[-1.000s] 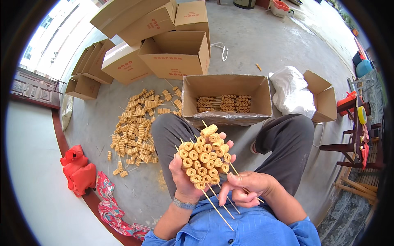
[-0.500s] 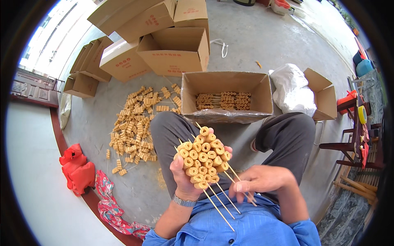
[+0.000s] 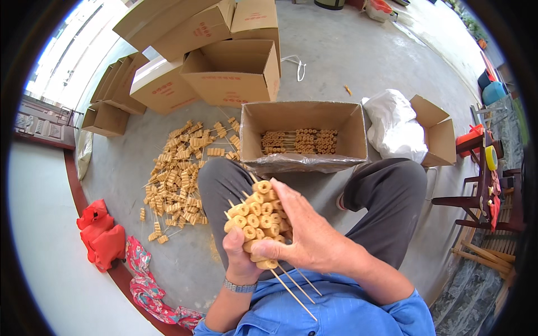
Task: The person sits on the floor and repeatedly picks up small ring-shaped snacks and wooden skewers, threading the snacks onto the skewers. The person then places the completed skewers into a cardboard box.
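A bundle of skewers [image 3: 254,209] threaded with golden, hollow food rolls is held up before my lap. My left hand [image 3: 240,259] grips it from the lower left, the thumb along its near side. Around its right side my right hand [image 3: 314,231] is wrapped, hiding many of the rolls. Bare stick ends [image 3: 294,294] jut out toward my blue shirt, and a few tips show at the far left. Beyond my knees, an open carton [image 3: 305,106] lined with clear plastic contains rows of similar skewers [image 3: 302,141].
On the floor to the left lies a heap of loose skewers [image 3: 179,173]. Several cardboard boxes [image 3: 224,78] are stacked behind it. A white sack [image 3: 395,129] and another carton [image 3: 437,137] stand right of the lined carton; a dark wooden stool [image 3: 476,187] is farther right. Red cloth [image 3: 102,235] lies left.
My right hand has moved up and left from the stick ends onto the right side of the bundle. The bundle has shifted slightly left, still in my left hand.
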`<state>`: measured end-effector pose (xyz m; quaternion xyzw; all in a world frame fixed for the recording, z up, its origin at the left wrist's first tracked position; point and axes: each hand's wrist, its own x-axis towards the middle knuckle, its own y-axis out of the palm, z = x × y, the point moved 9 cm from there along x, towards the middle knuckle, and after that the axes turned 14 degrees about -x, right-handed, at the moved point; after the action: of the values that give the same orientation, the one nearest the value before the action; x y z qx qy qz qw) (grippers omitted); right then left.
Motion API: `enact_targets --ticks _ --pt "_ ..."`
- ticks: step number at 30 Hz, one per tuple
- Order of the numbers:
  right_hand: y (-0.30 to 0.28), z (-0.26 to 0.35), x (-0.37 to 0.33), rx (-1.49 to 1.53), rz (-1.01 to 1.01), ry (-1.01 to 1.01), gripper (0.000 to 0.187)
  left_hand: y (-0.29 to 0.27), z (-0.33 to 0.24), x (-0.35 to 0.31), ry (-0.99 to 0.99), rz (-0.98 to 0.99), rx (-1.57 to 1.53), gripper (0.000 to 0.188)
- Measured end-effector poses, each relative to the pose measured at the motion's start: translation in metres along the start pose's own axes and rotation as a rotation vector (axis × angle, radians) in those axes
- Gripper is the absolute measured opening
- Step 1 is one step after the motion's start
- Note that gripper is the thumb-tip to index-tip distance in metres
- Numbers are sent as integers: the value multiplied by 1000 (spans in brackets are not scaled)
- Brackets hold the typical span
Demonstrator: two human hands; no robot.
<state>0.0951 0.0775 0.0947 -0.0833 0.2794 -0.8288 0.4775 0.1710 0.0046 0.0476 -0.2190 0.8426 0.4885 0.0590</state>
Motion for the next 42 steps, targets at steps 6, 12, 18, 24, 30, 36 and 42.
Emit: enact_targets --ticks 6,12,18,24,30,36,42 --pt "2 -2 14 89 60 81 118 3 -13 21 43 -1 58 94" --pt "5 -11 48 102 12 152 109 -11 -28 48 208 -74 23 82" --pt "10 2 72 99 -62 59 100 -8 -47 60 357 -94 -70 86" --pt "13 -21 87 148 101 129 102 -21 -43 78 386 -49 47 95" --pt "-38 -58 123 40 58 99 94 -12 -32 118 190 9 95 100" --pt "-83 -136 145 -172 -14 260 92 -30 -37 155 48 -79 301 63" --pt "-83 -174 164 -614 -128 165 89 -33 -54 164 -5 0 799 50"
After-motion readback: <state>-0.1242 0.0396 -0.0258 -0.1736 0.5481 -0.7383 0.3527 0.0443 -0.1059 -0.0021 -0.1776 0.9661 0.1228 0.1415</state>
